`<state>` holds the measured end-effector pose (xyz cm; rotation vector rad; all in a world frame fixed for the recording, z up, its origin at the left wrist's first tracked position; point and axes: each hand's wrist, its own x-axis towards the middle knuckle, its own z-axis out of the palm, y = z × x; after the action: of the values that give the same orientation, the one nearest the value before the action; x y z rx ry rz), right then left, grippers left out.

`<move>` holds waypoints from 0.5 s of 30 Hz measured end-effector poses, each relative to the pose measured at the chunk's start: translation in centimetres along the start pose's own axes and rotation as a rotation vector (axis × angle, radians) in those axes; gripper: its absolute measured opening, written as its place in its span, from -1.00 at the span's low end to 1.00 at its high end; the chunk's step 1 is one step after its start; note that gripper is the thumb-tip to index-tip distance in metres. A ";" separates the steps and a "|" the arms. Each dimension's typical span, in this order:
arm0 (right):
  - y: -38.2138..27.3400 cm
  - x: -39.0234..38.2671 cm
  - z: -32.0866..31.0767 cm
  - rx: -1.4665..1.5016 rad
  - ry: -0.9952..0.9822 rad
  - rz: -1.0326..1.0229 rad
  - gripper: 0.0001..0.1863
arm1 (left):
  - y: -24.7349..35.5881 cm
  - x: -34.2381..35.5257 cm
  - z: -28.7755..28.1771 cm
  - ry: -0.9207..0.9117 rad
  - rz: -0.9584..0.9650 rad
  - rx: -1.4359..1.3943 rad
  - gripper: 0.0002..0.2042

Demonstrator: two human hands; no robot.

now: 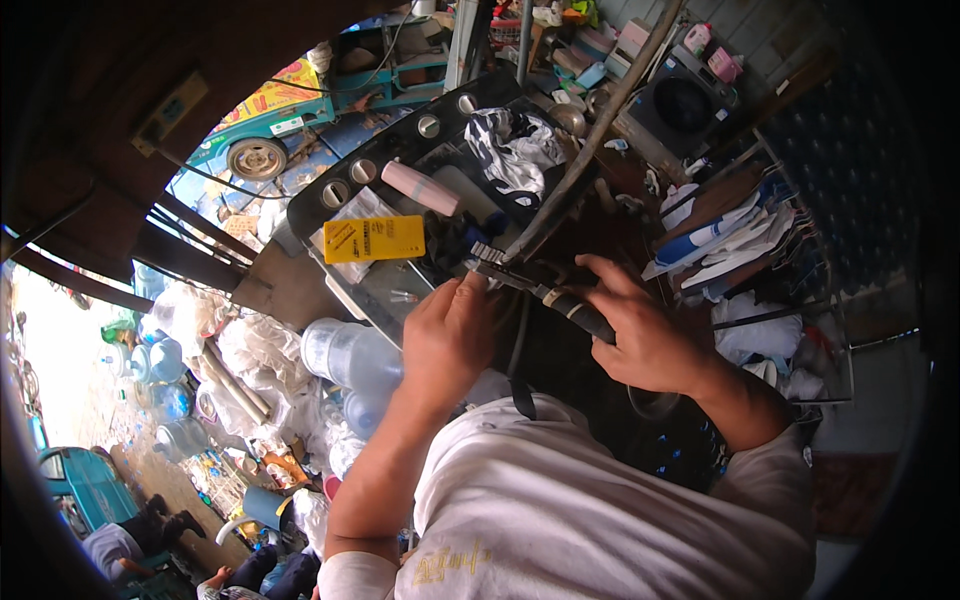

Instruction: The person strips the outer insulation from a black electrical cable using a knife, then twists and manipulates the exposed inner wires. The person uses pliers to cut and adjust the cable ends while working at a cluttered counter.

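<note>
My right hand (645,330) is closed round the black and cream handle of a slim hand tool (580,310). Its dark shaft runs leftward to a ridged metal head (488,254). Just below that head, my left hand (448,330) has its thumb and fingers pressed together; what they pinch is mostly hidden, and I cannot tell whether they touch the tool. Beyond my left hand lies a flat yellow case (374,239) on a clear bag. A dark bundle (445,245) sits beside it. Further off are a pink cylinder (422,187) and a black-and-white cloth (515,145).
These things rest on a dark machine top with round knobs (428,126). A long pole (600,130) slants across it near my right hand. Large clear bottles (350,355) and plastic bags stand at left. Stacked papers (735,235) lie right; people sit at lower left.
</note>
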<state>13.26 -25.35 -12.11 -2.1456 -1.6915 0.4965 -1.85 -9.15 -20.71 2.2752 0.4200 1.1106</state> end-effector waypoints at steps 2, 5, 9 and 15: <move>-0.5 0.3 -0.4 -0.129 0.001 -0.022 -0.43 | -0.2 0.1 0.0 -0.014 0.001 0.006 -0.76; -1.3 1.1 -1.7 -0.379 -0.017 -0.080 -0.48 | -0.3 0.3 -0.2 -0.032 -0.068 -0.026 -0.81; -0.4 1.0 -0.7 -0.162 -0.022 -0.073 -0.46 | -0.8 0.6 -0.1 0.047 -0.097 -0.111 -0.82; -0.7 1.4 -0.9 -0.146 0.005 -0.077 -0.51 | -1.4 0.7 -0.2 0.021 -0.063 -0.098 -0.69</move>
<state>13.42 -23.84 -11.05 -2.1689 -1.8508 0.3558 -1.62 -7.59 -21.04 2.1520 0.4330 1.1008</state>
